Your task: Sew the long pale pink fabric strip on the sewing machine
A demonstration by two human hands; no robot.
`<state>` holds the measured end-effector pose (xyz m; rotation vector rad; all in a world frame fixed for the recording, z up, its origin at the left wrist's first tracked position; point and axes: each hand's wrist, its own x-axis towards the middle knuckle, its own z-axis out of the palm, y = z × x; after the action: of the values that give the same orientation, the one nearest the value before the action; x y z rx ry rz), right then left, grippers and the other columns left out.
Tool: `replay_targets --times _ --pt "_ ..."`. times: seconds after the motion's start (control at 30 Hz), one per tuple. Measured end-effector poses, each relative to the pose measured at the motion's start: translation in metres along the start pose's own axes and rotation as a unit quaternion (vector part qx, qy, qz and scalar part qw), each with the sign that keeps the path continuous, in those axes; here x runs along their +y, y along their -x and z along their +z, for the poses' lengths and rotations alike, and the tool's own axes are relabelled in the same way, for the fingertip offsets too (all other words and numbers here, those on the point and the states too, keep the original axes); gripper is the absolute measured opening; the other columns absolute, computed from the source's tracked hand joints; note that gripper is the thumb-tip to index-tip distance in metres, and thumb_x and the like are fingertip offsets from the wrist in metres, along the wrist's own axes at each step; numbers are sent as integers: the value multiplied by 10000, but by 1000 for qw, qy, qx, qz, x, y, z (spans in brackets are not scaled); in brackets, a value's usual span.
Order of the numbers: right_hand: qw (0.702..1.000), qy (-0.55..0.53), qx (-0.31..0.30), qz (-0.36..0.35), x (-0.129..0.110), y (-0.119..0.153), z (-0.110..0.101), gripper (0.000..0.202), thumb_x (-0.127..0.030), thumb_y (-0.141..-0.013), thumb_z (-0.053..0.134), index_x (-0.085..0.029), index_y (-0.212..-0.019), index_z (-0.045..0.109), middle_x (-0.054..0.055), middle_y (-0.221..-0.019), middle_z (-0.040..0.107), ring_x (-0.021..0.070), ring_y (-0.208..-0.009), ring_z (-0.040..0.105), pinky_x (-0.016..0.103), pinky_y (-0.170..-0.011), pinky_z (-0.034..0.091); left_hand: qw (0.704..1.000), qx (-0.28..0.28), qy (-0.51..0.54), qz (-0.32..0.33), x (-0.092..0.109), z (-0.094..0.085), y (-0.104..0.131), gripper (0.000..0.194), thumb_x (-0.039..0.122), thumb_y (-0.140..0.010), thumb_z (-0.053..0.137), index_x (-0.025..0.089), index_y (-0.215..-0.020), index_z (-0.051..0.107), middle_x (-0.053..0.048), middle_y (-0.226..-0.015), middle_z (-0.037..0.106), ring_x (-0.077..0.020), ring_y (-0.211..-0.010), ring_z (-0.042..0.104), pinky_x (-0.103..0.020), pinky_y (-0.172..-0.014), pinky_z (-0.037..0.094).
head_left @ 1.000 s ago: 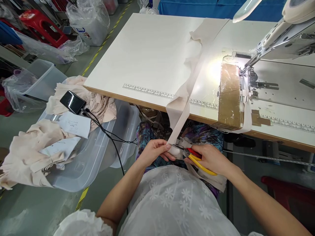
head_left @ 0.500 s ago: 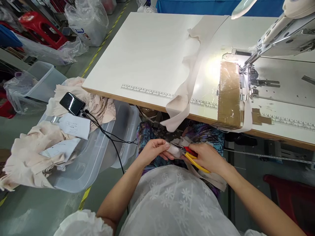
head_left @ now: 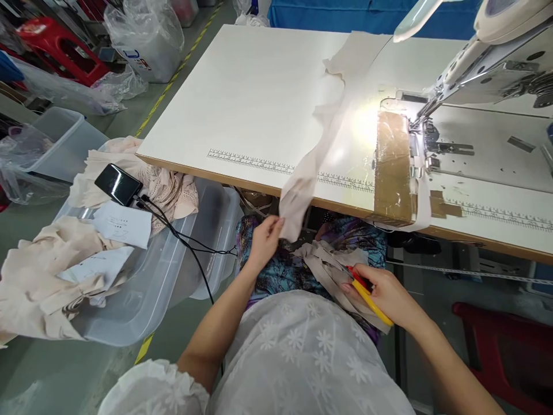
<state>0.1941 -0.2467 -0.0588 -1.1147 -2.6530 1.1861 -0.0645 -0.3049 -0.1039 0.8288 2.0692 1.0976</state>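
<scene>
Near the table's front edge, my left hand (head_left: 265, 241) pinches the lower end of a long pale fabric strip (head_left: 317, 155). That strip runs back across the white table toward the sewing machine's far side. Over my lap, my right hand (head_left: 382, 291) is closed around scissors (head_left: 371, 301) with yellow and red handles, their blades pointing up and left. Crumpled pale fabric (head_left: 328, 268) lies on my lap beneath the blades.
The white table (head_left: 246, 98) carries a sewing machine (head_left: 492, 75) at the right and a brown taped block (head_left: 392, 167) beside its needle area. On the left, a clear bin (head_left: 142, 300) holds pale garments, papers and a phone (head_left: 118, 184) with cables.
My left hand has let go of the fabric over my lap, moved up and left, and taken the hanging strip's end. My right hand has moved right and down with the scissors.
</scene>
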Motion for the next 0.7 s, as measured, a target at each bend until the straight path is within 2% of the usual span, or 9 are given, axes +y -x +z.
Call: replay_targets --times 0.13,0.23,0.3,0.33,0.4,0.43,0.5,0.6,0.7 --pt "999 -23 10 42 16 7 0 506 -681 -805 469 -251 -598 299 -56 -537 336 117 -502 322 247 -478 289 990 53 -25 -130 -49 -38 19 118 259 -872 502 158 -895 559 60 -474 470 -158 -434 518 -238 -483 388" --pt "998 -40 -4 57 20 7 6 521 -698 -789 472 -251 -587 296 -55 -542 324 118 -517 318 250 -487 287 984 62 -41 -161 -61 -56 44 168 252 -829 556 150 -962 573 70 -427 449 -185 -460 553 -246 -497 403" --pt "997 -52 -20 56 16 2 9 521 -696 -783 485 -251 -589 298 -53 -552 328 120 -526 322 253 -495 288 988 -8 7 -152 -48 -55 60 230 352 -857 539 160 -966 604 32 -492 533 -190 -507 606 -258 -518 444" --pt "996 -61 -29 52 12 -1 10 516 -692 -783 492 -251 -593 304 -52 -556 334 122 -530 328 255 -497 290 986 -80 61 -132 -36 -52 66 298 420 -878 512 164 -985 620 -3 -574 599 -198 -569 648 -265 -537 468" --pt "995 -80 -51 41 3 -6 9 501 -675 -791 503 -250 -604 315 -50 -565 346 124 -537 339 257 -503 293 953 -237 178 -62 -10 -43 73 428 518 -893 488 181 -1126 611 -84 -868 702 -233 -830 702 -280 -617 515" --pt "993 -90 -62 35 -1 -9 7 493 -666 -794 508 -250 -610 320 -50 -568 350 125 -540 342 257 -505 293 937 -281 204 -33 3 -38 74 449 531 -887 508 190 -1165 596 -102 -977 703 -241 -920 690 -277 -634 520" --pt "990 -108 -88 24 -8 -13 2 485 -657 -797 517 -248 -619 327 -50 -579 353 125 -549 343 259 -510 295 941 -285 180 13 23 -31 71 377 506 -878 558 191 -1071 632 -86 -938 701 -215 -887 673 -251 -620 499" --pt "984 -127 -128 7 -13 -18 -6 480 -654 -806 516 -245 -632 336 -51 -596 353 124 -561 341 260 -514 298 973 -194 75 96 34 -26 64 289 449 -878 590 180 -806 665 -45 -814 637 -129 -691 580 -222 -586 447" --pt "981 -118 -154 -11 -12 -23 -11 485 -666 -815 503 -242 -641 345 -51 -604 361 124 -568 345 263 -521 303 973 -173 63 138 34 -24 59 325 472 -871 594 172 -766 659 -74 -1031 608 -85 -636 523 -211 -544 435"
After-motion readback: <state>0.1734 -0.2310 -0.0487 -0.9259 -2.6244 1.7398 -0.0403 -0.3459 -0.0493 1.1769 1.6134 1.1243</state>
